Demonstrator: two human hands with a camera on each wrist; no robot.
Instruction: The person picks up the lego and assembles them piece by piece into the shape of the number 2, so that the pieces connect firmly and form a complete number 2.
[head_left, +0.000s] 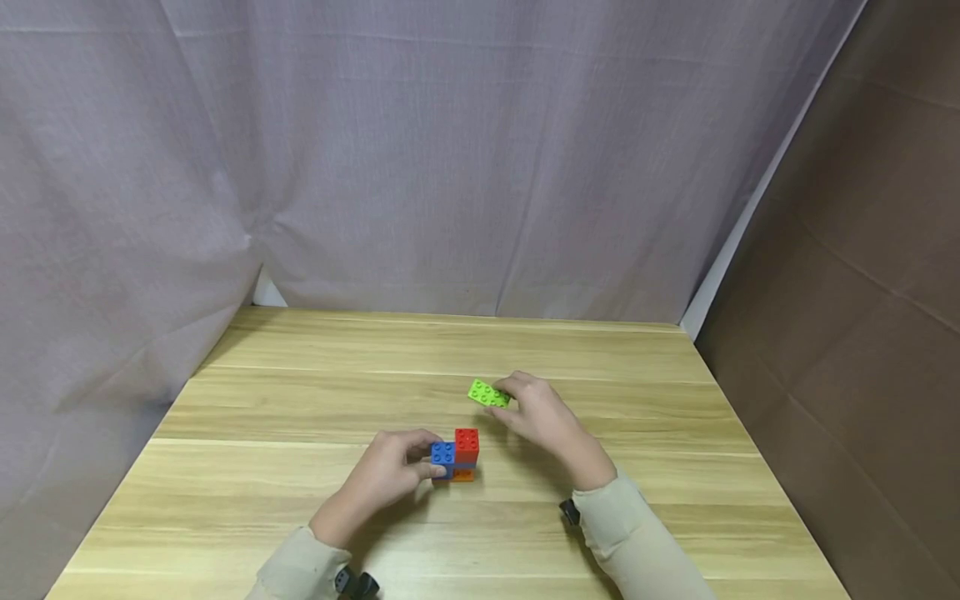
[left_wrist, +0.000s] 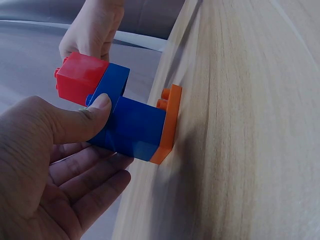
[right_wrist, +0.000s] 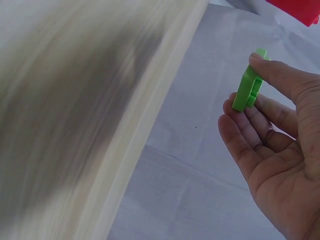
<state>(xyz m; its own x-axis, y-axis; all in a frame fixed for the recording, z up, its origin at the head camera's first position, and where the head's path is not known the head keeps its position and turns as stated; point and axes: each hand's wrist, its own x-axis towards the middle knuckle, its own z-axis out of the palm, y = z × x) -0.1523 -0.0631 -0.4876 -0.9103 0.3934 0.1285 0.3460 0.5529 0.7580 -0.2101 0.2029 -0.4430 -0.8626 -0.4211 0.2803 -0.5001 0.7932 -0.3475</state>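
Note:
My left hand [head_left: 384,468] grips a small stack of toy building bricks by its blue part, thumb on the near side. At the bottom of the stack is a thin orange brick [left_wrist: 172,120]. A blue brick [left_wrist: 139,121] sits on it, a second blue brick [left_wrist: 119,77] is above, and a red brick [head_left: 467,443] forms the top right. Beyond the stack and to its right, my right hand [head_left: 542,412] pinches a flat bright green brick [head_left: 483,392] between thumb and fingers. The green brick is held above the table, apart from the stack, studs upward.
Both hands work over a wood-grain table [head_left: 300,400]. A grey curtain [head_left: 450,167] hangs behind its back edge and on the left, and a brown cloth [head_left: 847,292] borders the right side. Dark devices are strapped at both wrists.

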